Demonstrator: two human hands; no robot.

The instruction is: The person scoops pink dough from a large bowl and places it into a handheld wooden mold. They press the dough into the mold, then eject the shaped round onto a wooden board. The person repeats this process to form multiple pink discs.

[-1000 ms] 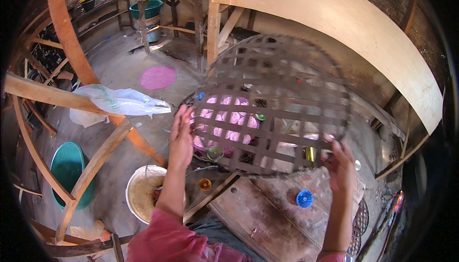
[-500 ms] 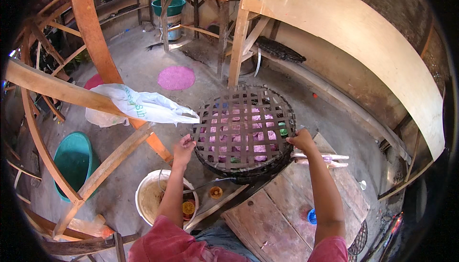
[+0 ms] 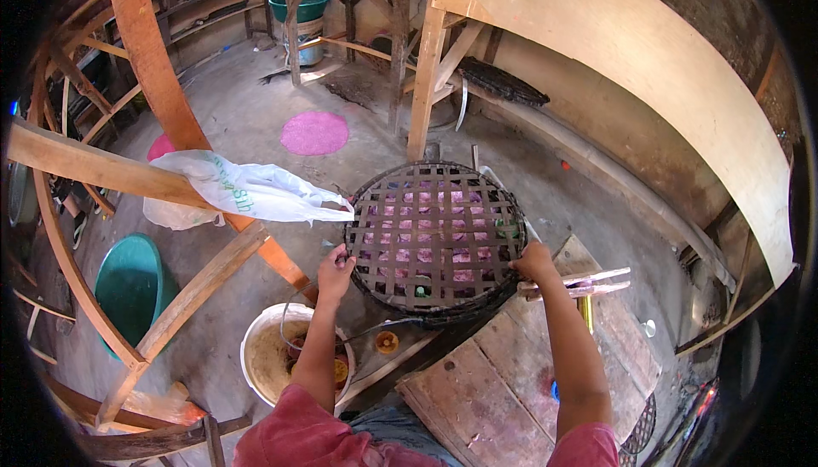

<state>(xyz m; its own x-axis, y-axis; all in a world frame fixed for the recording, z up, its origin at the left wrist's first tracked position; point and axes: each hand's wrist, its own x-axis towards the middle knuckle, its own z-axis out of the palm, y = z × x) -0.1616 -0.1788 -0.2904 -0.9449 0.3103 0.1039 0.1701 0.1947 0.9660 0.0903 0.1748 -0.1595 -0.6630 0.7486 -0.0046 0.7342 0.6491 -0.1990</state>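
A round, dark woven lattice tray lies in front of me, with wide gaps between its strips. Pink and purple pieces show through the gaps, with a few green ones; what they are I cannot make out. My left hand is curled at the tray's left rim, thumb and fingers close together. On the opposite side my right hand is closed round the right rim. Beside that hand, pale sticks lie over the wooden boards. The tray's underside is hidden.
A white bucket with a wire handle stands below my left forearm. Wooden boards lie under my right arm. A white plastic bag hangs over a wooden beam. A green basin stands at left, a pink mat farther off.
The tray has tilted and its far rim has come lower, uncovering a thin upright rod and a pale bar behind it. Both hands have shifted slightly with the tray.
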